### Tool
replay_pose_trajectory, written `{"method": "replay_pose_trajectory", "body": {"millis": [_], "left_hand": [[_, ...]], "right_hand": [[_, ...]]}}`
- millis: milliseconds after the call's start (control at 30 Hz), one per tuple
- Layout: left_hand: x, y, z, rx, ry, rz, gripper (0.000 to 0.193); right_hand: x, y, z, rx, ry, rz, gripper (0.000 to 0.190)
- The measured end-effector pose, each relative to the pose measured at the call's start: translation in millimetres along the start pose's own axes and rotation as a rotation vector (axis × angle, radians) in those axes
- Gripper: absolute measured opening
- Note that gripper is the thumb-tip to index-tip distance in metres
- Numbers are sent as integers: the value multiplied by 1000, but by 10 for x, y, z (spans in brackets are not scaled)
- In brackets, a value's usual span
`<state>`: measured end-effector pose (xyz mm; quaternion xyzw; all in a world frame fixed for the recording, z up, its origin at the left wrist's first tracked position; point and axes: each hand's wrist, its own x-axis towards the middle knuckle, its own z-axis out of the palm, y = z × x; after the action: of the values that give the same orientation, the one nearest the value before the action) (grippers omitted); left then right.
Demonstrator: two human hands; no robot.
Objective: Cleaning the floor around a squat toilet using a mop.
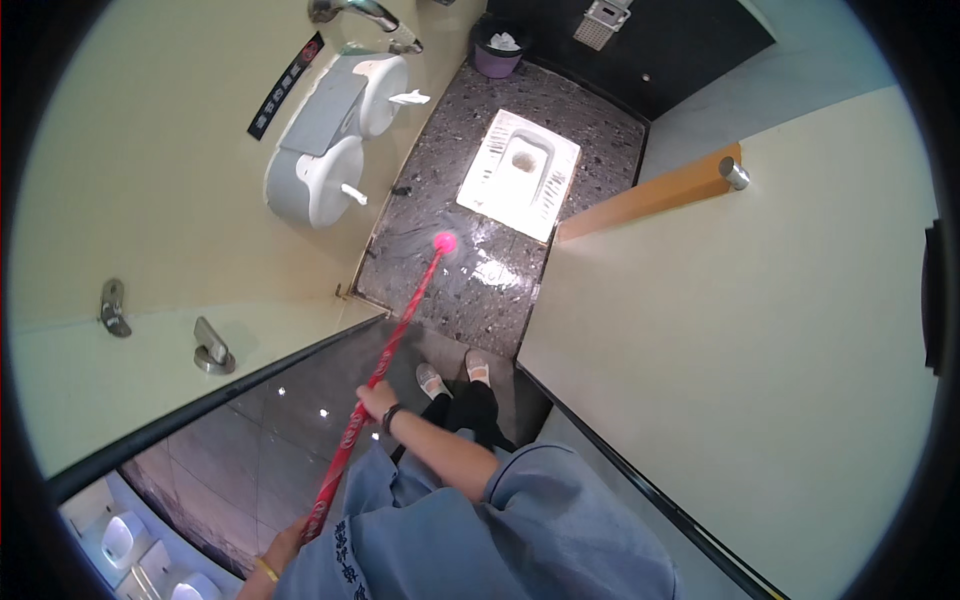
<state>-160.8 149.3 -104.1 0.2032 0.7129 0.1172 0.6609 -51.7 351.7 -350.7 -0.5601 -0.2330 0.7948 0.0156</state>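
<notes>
A long red pole point(400, 328), apparently a mop handle, slants from the lower left up to a pink round fitting point(445, 242) at the floor. Grey blurred streaks surround that fitting; whether they are mop strands or wet floor, I cannot tell. My right hand point(376, 403), a dark band at its wrist, grips the pole around its middle. Lower down, my left hand point(288, 546) closes round the pole's upper end, partly hidden by my blue garment. Just beyond the fitting lies a white squat toilet pan point(519, 176), set in the dark speckled floor point(480, 315).
Two toilet paper dispensers point(322, 142) jut from the left partition. A purple bin point(498, 61) with paper stands in the far corner. The cubicle door point(675, 300) fills the right side. Urinals point(126, 538) show at lower left, and my shoes point(433, 380) stand by the threshold.
</notes>
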Motion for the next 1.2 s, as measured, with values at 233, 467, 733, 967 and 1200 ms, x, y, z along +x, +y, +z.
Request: {"method": "replay_pose_trajectory", "body": {"millis": [233,467,733,967,1200], "left_hand": [[260,334,146,75,169,18,56],[596,650,175,-23,242,45,57],[1215,1679,307,87,292,147,55],[1855,2543,574,214,197,283,53],[2789,4907,822,-10,-21,-43,60]], "right_hand": [[306,-529,-310,-210,27,10,24],[-267,-103,283,-323,-365,222,24],[-124,-1049,-283,-611,-305,206,29],[1226,-2368,-1380,-263,51,-152,16],[2100,-4074,-2682,-115,210,-298,20]]}}
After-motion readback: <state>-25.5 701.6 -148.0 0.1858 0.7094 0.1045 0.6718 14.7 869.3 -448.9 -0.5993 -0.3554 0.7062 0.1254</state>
